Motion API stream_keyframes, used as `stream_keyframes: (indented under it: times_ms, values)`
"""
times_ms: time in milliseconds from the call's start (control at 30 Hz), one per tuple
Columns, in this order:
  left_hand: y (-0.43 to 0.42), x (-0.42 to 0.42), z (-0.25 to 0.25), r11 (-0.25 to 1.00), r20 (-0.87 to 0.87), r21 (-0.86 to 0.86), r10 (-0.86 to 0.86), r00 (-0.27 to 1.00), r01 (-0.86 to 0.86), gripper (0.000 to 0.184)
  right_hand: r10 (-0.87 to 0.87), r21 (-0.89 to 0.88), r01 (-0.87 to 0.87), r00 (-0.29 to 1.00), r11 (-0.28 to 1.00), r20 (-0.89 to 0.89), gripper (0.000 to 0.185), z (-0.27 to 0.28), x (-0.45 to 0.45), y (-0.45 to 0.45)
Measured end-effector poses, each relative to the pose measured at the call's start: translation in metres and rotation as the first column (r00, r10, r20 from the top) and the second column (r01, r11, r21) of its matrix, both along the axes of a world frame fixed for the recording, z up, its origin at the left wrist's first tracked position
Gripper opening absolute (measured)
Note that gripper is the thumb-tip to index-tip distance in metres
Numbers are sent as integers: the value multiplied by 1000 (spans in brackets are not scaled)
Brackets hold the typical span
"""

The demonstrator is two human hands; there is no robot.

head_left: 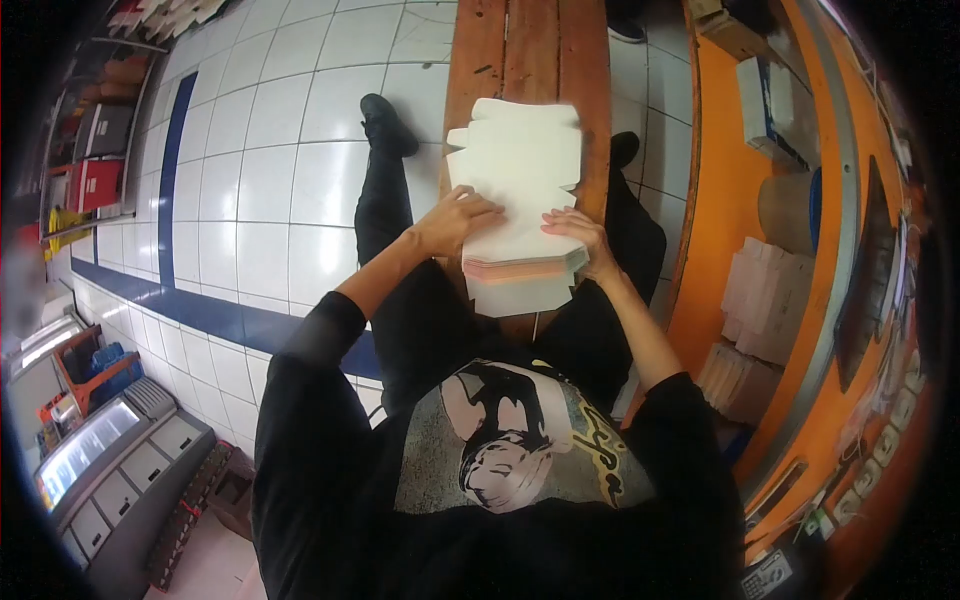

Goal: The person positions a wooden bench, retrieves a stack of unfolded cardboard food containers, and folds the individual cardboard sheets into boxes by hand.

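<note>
A stack of flat die-cut cardboard box blanks (pixel 520 165) lies on the wooden bench between my legs. The top blank is white, with tabs and notches along its sides. At the near end, layered edges (pixel 525 270) show pinkish and orange above a greyish flap. My left hand (pixel 458 222) grips the left side of the top blank, its fingers bent over the surface. On the opposite side my right hand (pixel 582 238) holds the right edge, fingertips on top. Both thumbs are mostly hidden.
The wooden bench (pixel 545 50) extends forward over white floor tiles (pixel 265 190). An orange shelf unit (pixel 715 190) on the right holds stacked cardboard pieces (pixel 765 300). A red bin (pixel 97 185) is at far left, with a grey glass-fronted appliance (pixel 100 460) at lower left.
</note>
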State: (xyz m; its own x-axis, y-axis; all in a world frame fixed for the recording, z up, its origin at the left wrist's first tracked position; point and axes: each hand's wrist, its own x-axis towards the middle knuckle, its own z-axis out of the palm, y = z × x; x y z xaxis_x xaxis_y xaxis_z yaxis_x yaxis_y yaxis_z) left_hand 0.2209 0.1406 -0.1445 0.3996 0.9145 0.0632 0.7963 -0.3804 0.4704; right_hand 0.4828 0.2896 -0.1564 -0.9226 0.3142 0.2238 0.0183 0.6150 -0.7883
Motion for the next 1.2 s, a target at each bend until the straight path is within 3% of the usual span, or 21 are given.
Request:
stream_keyframes:
  times_ms: [33, 100, 133, 200, 233, 267, 333, 367, 433, 467, 533, 600, 700, 767, 1000, 1067, 1100, 1133, 1200]
  values:
    - [1, 2, -16, 1000, 4, 1, -9, 1000, 9, 72, -15, -30, 15, 1000, 999, -5, 40, -2, -1, 1]
    - [0, 7, -38, 973, 218, 182, 103, 971, -144, 43, -51, -38, 48, 995, 998, -91, 33, -4, -5, 3]
    - [0, 10, -42, 973, 220, 179, 102, 970, -143, 43, -54, -41, 50, 995, 998, -88, 33, -3, -4, 3]
    - [-4, 19, -43, 942, 300, 261, 127, 945, -210, 37, -255, -247, 291, 952, 924, 168, 30, 0, -4, 0]
    - [-9, 22, -48, 940, 303, 77, 295, 906, -332, 34, -300, -315, 316, 949, 895, 99, 28, 0, -9, -1]
    - [-8, 24, -41, 939, 302, 73, 301, 905, -337, 34, -295, -319, 312, 950, 895, 100, 28, -1, -15, 0]
    - [0, 33, -14, 830, 480, -34, 502, 719, -557, 45, -431, -529, 423, 895, 735, 118, 31, -3, -23, 1]
    - [5, 36, -6, 831, 480, -34, 501, 720, -556, 45, -480, -474, 453, 875, 755, 71, 33, 0, -29, 4]
    - [11, 42, 4, 639, 616, -291, 695, 371, -712, 64, -472, -487, 487, 866, 725, 165, 33, 13, -35, 12]
    - [14, 41, 1, 640, 616, -291, 694, 372, -711, 64, -455, -496, 518, 854, 697, 253, 33, 18, -38, 17]
    - [20, 39, -3, 521, 437, -250, 813, 385, -816, 74, -460, -442, 549, 836, 709, 299, 33, 27, -44, 21]
    - [24, 37, 7, 488, 437, -306, 835, 334, -818, 75, -479, -415, 650, 755, 637, 447, 31, 31, -51, 23]
    - [32, 34, 15, 437, 388, -375, 875, 290, -818, 73, -473, -367, 667, 731, 648, 492, 29, 29, -54, 29]
    - [31, 30, 20, 490, 320, -301, 860, 397, -818, 69, -449, -341, 649, 737, 680, 506, 32, 29, -50, 31]
    - [14, 41, 27, 548, 284, -282, 832, 477, -787, 65, -388, -309, 514, 836, 800, 388, 38, 23, -31, 20]
    - [0, 46, 23, 621, 403, -330, 773, 490, -711, 64, -279, -302, 418, 868, 857, 410, 31, 24, -17, 10]
    - [-12, 43, 12, 784, 467, -222, 607, 643, -580, 43, -170, -296, 318, 885, 901, 433, 24, 24, -9, 6]
    - [-22, 42, 0, 783, 465, -221, 609, 643, -582, 43, -168, -297, 316, 886, 901, 431, 24, 20, -4, 1]
    - [-37, 42, -8, 901, 314, 50, 395, 863, -431, 28, -49, 37, 50, 998, 998, -29, 19, 16, -1, -11]
